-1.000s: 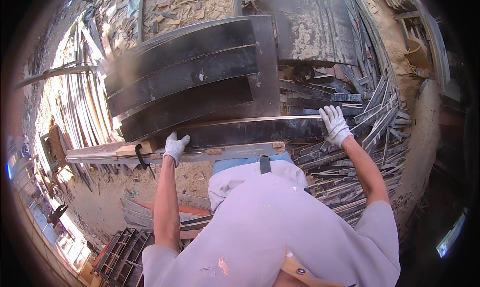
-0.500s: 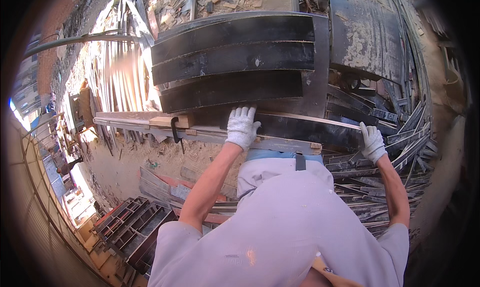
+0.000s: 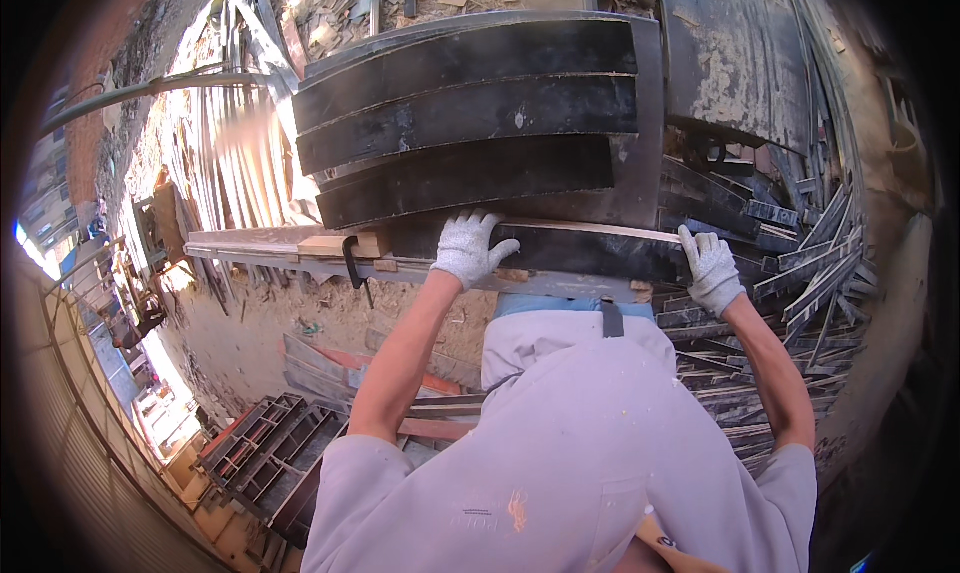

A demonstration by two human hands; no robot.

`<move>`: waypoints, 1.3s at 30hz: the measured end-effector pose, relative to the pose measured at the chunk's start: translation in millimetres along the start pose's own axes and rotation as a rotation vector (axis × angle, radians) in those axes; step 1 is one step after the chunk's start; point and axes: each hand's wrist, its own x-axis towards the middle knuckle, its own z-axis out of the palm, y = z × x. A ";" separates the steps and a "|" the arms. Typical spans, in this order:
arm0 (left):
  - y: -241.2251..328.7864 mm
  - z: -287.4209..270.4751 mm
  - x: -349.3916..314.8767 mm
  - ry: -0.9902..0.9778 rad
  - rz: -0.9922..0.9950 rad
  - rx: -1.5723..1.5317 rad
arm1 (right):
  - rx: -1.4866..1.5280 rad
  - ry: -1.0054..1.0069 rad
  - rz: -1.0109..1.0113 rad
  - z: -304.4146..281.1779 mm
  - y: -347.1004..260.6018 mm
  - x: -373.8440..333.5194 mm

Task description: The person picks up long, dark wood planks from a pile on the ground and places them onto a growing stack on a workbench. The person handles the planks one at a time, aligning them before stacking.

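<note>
A black-faced plywood strip (image 3: 590, 255) with a pale cut far edge lies along the front of the work table in front of me. My left hand (image 3: 468, 250), in a whitish knit glove, rests on its left part, fingers laid flat and thumb spread to the right. At the strip's right end, my gloved right hand (image 3: 713, 271) is closed around it. To the left, a pale wood block (image 3: 342, 244) sits against the table edge, with a dark clamp (image 3: 353, 263) over it.
Several wide black plywood strips (image 3: 470, 113) lie overlapped on the table just beyond my hands. Cut offcuts (image 3: 790, 273) are heaped at right. Pale lumber strips (image 3: 235, 158) lie in sunlight at left. A dark divided rack (image 3: 270, 453) stands at lower left.
The plywood strip has slid left, toward the clamped block. My right hand has moved left with its end, and my left hand has shifted left along it, thumb now wider apart.
</note>
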 end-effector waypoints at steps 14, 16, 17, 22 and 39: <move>-39.6 16.0 -7.7 0.043 -0.015 0.024 | 0.028 -0.074 0.032 9.9 -20.5 23.3; -44.3 17.2 -11.8 -0.028 -0.074 0.027 | 0.268 0.101 0.104 -13.0 -24.1 14.4; -46.2 18.2 -12.2 -0.031 -0.078 0.061 | 0.358 0.147 0.302 -10.0 -23.4 4.0; -55.9 22.9 -12.4 -0.007 -0.007 0.094 | 1.005 -0.072 1.074 21.9 -49.3 3.3; 79.5 48.4 32.2 0.407 0.204 0.083 | 0.793 0.093 0.930 13.0 -24.7 22.9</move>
